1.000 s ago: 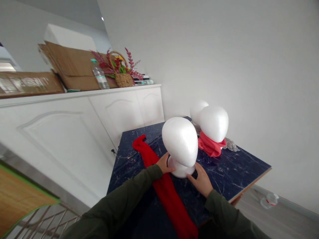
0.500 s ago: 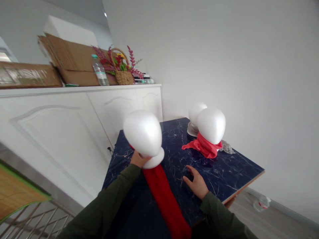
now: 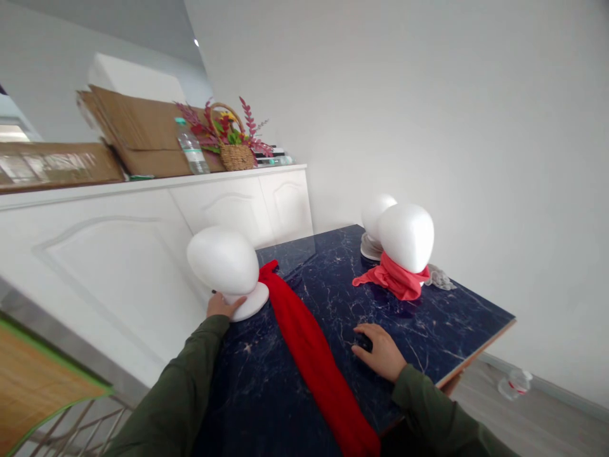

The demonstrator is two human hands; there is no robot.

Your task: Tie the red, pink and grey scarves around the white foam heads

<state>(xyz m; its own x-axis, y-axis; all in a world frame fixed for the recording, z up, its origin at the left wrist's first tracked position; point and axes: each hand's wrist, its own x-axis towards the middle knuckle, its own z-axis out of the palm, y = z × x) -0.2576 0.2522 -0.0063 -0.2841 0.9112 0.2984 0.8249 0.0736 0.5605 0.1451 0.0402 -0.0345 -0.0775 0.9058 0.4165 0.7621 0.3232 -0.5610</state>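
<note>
My left hand (image 3: 225, 306) grips the neck of a white mannequin head (image 3: 223, 260), which leans to the left with its round base (image 3: 254, 301) at the table's left side. To the right of that base, a long red scarf (image 3: 309, 336) runs lengthwise over the dark marbled table (image 3: 266, 374) toward me. On the other side of the scarf is my right hand (image 3: 380, 352), low over the tabletop. Its thumb and fingers are apart, and nothing shows between them but dark surface.
Toward the back right stand two more white mannequin heads, the nearer one (image 3: 406, 238) with a coral scarf (image 3: 394, 278) round its neck. Grey cloth (image 3: 440, 278) lies beside it. White cabinets (image 3: 109, 254) border the left, topped by cardboard, a bottle and a flower basket (image 3: 236, 155).
My left hand has moved the mannequin head leftward off the red scarf, so the scarf's far end now shows. My right hand has stayed over nearly the same spot.
</note>
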